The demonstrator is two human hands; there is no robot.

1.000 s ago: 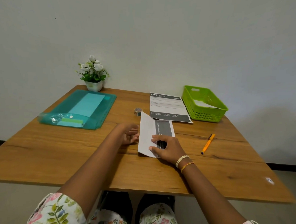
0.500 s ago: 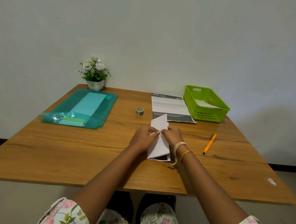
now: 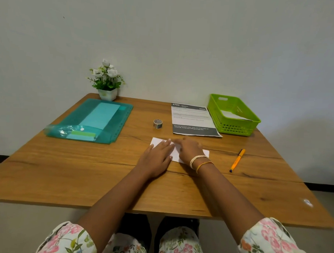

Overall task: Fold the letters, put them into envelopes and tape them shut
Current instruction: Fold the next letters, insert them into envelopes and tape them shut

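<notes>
Two hands of mine lie flat on one folded letter (image 3: 180, 155), which rests on the desk (image 3: 66, 172) right under my palms. My left hand (image 3: 157, 156) has its fingers (image 3: 166, 144) stretched out straight along the paper's left half, pressing it down; nothing is pinched. My right hand (image 3: 190, 149) covers the right half, and it is blurred, so I judge its fingers are flat and sliding along the crease, though I cannot tell for sure.

I take this to be the folding step: the sheet is doubled over and I am flattening the fold, with no envelope filled from it yet.

Just beyond my fingertips sits a small roll of tape (image 3: 158, 123), and beside it, past my right hand, a second printed letter (image 3: 193, 117) lies unfolded. Farther right of that stands a green basket (image 3: 232, 126) with something white inside. An orange pen (image 3: 237, 160) lies to the right of my right wrist. Well off to the left of my left fingers is a teal folder (image 3: 113, 124) holding pale envelopes (image 3: 100, 115).

Next I would need another fold, or an envelope from that folder, which calls for a reach away to the left.
</notes>
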